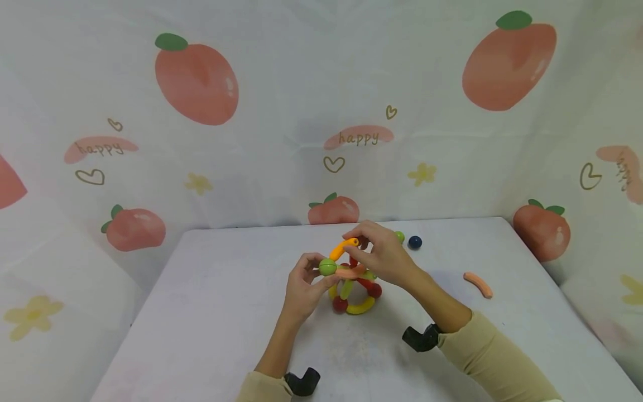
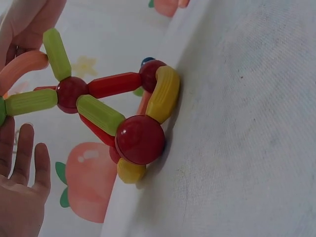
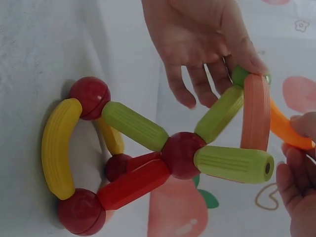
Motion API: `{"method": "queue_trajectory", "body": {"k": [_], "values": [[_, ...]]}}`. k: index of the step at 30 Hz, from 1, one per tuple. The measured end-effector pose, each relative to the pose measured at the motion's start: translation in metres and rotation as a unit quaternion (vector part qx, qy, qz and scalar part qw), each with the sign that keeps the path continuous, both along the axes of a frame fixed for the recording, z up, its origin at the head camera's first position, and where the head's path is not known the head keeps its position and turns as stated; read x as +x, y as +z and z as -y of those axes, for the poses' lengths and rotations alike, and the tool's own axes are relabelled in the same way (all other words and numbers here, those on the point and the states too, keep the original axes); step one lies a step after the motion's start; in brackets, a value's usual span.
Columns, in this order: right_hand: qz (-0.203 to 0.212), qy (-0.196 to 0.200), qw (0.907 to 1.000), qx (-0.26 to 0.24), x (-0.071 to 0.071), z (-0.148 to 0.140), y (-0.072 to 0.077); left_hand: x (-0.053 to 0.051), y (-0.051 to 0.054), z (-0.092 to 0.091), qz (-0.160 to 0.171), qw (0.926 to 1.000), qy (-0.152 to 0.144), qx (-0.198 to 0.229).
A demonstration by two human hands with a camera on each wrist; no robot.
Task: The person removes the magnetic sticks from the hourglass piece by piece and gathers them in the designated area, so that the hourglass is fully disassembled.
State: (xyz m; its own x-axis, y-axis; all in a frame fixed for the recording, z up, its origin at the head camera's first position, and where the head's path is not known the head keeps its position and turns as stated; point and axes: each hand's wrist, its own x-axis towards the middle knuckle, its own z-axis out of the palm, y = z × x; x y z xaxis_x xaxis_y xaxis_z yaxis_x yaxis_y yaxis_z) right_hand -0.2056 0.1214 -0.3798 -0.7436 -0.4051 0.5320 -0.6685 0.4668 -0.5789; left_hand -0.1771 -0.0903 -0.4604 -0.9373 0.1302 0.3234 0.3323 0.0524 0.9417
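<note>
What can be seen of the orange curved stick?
The orange curved stick looks plastic, with a dark hole in its upper end. Raised above the table, it slants up from beside the green ball at the left hand to the right hand, whose fingers pinch it near that end. Whether it touches the ball is unclear.

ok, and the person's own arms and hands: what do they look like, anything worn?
Left hand and right hand are ungloved. Each arm wears a plain beige fabric sleeve, with a short, bent black piece by the cuff. No cables visible.
</note>
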Motion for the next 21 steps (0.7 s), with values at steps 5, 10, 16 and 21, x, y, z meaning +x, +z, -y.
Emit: {"method": "queue_trajectory", "body": {"k": [5,10,16,21], "values": [[-0.002,-0.024,0.9997,0.005,0.002,0.002,-0.002,-0.001,0.001,-0.002,0.002,1.0,0.0,0.006],[-0.009,-0.061,0.9978,-0.024,0.0,-0.003,0.002,0.0,0.002,-0.002,0.007,0.9999,0.005,0.007],[0.085,-0.058,0.9909,-0.087,-0.001,-0.03,0.017,0.0,0.0,0.0,-0.003,0.9999,0.008,0.009],[0.149,-0.098,0.9791,-0.097,0.004,-0.075,0.009,0.0,-0.001,-0.001,-0.001,1.0,0.0,0.009]]}}
